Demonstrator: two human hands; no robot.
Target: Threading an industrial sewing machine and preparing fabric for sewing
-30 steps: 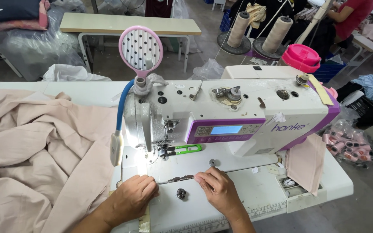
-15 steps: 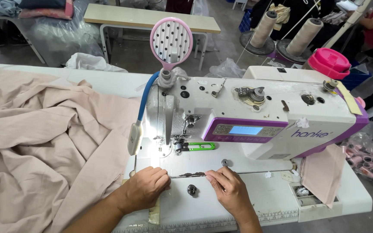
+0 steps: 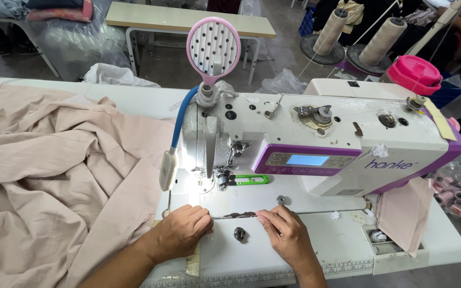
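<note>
My left hand and my right hand rest on the white bed of a sewing machine, in front of its needle. Between their fingertips they hold a thin dark strip stretched flat on the bed, each hand pinching one end. A small round metal bobbin lies just below the strip, between the hands. Green thread snips lie on the bed behind the strip, beside the needle area.
A large heap of beige fabric covers the table at the left. A pink round lamp on a blue neck stands above the machine. Thread cones and a pink cup stand behind. A beige cloth hangs at the right.
The view has shifted and moved closer, so the machine sits further right in frame. Both hands stay on the bed holding the dark strip, with little visible movement.
</note>
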